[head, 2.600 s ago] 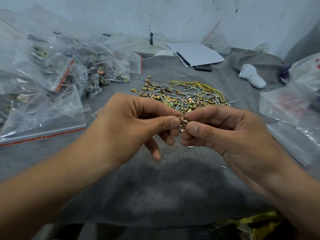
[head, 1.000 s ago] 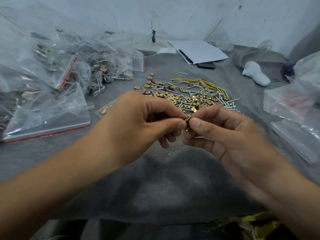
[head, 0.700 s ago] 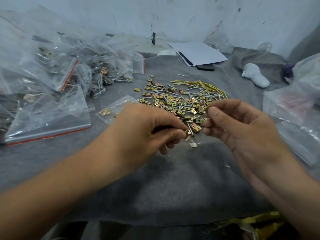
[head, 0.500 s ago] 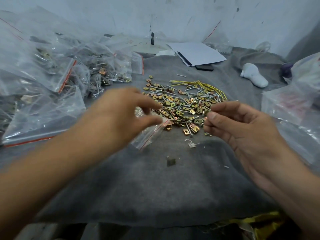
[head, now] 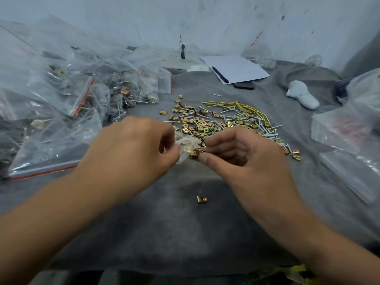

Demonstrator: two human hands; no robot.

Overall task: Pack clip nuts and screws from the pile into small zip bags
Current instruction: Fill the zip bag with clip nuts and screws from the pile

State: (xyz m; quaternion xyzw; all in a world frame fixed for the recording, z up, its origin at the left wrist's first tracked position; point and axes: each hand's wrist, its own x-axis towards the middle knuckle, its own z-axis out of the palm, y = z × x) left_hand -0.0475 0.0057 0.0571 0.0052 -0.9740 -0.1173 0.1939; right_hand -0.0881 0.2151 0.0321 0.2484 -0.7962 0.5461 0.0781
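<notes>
Clear plastic: I see my left hand [head: 131,153] pinching a small zip bag [head: 185,146] at centre.
Brass: my right hand [head: 242,159] pinches a clip nut [head: 194,154] at the bag's mouth.
Done: filled bags [head: 67,99] heaped at 10 o'clock.
Left: the pile [head: 222,122] at 12 o'clock looks large; a stray clip nut [head: 202,199] lies at 6 o'clock.

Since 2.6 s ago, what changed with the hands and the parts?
The hands parted. The left hand swung left, took hold of a small zip bag and brought it back; the right hand now pinches a clip nut at the bag's mouth. One clip nut dropped onto the grey cloth. The pile and filled bags stayed put.
</notes>
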